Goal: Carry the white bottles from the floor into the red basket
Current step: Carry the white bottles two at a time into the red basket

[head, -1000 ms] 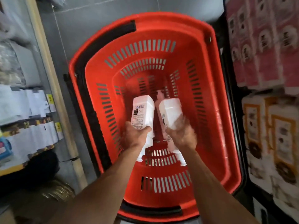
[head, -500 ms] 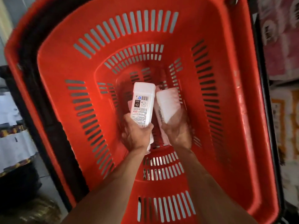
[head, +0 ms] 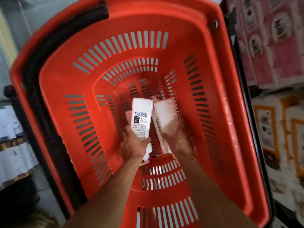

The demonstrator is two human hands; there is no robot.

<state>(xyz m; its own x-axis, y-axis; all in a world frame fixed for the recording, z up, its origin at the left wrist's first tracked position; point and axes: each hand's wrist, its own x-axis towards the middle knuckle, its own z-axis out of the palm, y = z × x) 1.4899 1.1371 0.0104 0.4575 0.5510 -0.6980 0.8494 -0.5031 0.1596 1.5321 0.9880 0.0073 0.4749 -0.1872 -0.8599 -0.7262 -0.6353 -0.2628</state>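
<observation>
White bottles (head: 141, 117), one gripped in the left hand (head: 133, 145) and one in the right hand (head: 177, 137), hang low inside the basket (head: 212, 79), so lower both onto its floor side by side before uncurling the fingers.

The basket (head: 230, 112) stood between shelving (head: 11, 137) on its left and stacked packs (head: 271, 46) on its right, the handle (head: 49, 79) lying along its left rim. Deep inside, the left hand (head: 134, 145) held the left bottle (head: 141, 116) just beside the right bottle (head: 164, 112), held in the right hand (head: 176, 137).
</observation>
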